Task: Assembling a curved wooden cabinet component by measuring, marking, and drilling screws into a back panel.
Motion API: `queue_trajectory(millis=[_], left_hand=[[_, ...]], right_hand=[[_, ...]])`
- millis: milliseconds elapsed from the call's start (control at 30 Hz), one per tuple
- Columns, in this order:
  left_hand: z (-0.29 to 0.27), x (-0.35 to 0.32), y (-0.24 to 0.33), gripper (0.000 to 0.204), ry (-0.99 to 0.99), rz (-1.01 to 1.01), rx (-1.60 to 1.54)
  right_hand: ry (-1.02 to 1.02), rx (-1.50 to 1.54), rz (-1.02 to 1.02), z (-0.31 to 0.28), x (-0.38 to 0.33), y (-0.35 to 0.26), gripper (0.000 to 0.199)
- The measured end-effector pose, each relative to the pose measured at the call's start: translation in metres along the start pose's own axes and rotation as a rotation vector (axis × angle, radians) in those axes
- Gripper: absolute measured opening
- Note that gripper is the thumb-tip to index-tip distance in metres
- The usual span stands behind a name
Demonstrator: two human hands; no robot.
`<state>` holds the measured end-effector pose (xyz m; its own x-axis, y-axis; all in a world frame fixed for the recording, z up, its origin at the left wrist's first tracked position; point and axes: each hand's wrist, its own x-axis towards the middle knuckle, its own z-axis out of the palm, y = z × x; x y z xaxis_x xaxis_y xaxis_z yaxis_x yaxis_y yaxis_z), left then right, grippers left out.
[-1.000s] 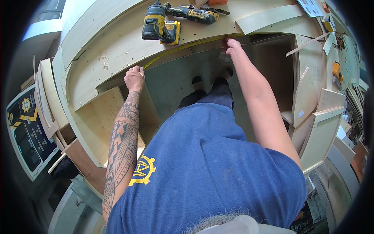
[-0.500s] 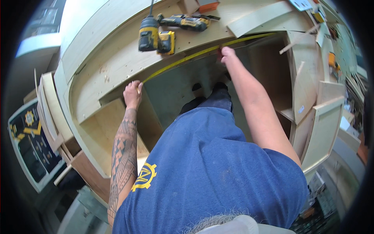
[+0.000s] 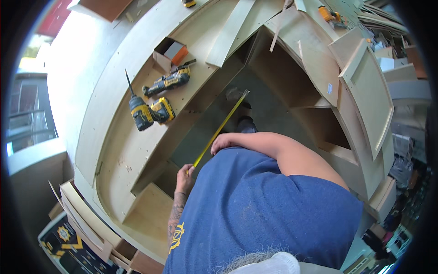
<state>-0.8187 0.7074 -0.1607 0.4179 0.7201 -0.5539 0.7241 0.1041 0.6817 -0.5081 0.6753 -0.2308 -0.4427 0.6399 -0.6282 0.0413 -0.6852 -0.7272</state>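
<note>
My left hand (image 3: pixel 185 178) is closed around the near end of a yellow tape measure (image 3: pixel 223 124), with the case hidden in the grip. From there the blade runs out up and to the right, its tip free over the grey floor inside the curved wooden frame. My right hand (image 3: pixel 221 143) is beside the middle of the blade, close to my shirt. Its fingers are curled together, and whatever they may hold is hidden. A shoe and part of a leg show below the blade.
On the curved plywood top (image 3: pixel 150 141) lie a yellow-black drill driver (image 3: pixel 142 114), a yellow-black multi-tool (image 3: pixel 168 83) and an orange-grey box (image 3: pixel 173 51). A loose plywood strip (image 3: pixel 231 33) overhangs the inner edge. Open plywood compartments (image 3: pixel 321 130) and leaning panels (image 3: pixel 368 96) stand at right.
The tape blade has come away from along the frame's inner edge and now points out over the floor. My right hand has drawn back toward my body; the view has turned.
</note>
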Motion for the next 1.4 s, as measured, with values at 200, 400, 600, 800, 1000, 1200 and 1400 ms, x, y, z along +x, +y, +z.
queue_trajectory(millis=[200, 400, 600, 800, 1000, 1200, 1400], left_hand=[[-0.014, -0.018, -0.031, 0.025, 0.047, 0.018, -0.016], [-0.068, -0.033, -0.007, 0.027, 0.386, 0.028, -0.113], [-0.145, 0.038, -0.007, 0.038, 0.766, -0.013, -0.023], [-0.158, 0.123, 0.063, 0.051, 0.784, -0.186, 0.185], [-0.175, 0.164, 0.072, 0.040, 0.807, 0.025, 0.555], [-0.175, 0.196, 0.066, 0.035, 0.765, -0.074, 0.570], [-0.171, 0.209, 0.053, 0.042, 0.865, -0.125, 0.573]], right_hand=[[0.282, -0.296, 0.176, -0.064, -0.006, -0.024, 0.020], [1.420, 0.240, -0.097, -0.203, -0.004, -0.064, 0.042], [1.538, 0.432, -0.115, -0.262, -0.011, -0.160, 0.057], [1.539, 0.242, -0.050, -0.271, -0.020, -0.139, 0.051], [1.117, 0.221, -0.234, -0.176, -0.076, -0.057, 0.038], [1.164, 1.136, -0.432, -0.080, -0.182, 0.074, 0.029], [1.369, 1.069, -0.755, -0.045, -0.329, 0.104, 0.025]])
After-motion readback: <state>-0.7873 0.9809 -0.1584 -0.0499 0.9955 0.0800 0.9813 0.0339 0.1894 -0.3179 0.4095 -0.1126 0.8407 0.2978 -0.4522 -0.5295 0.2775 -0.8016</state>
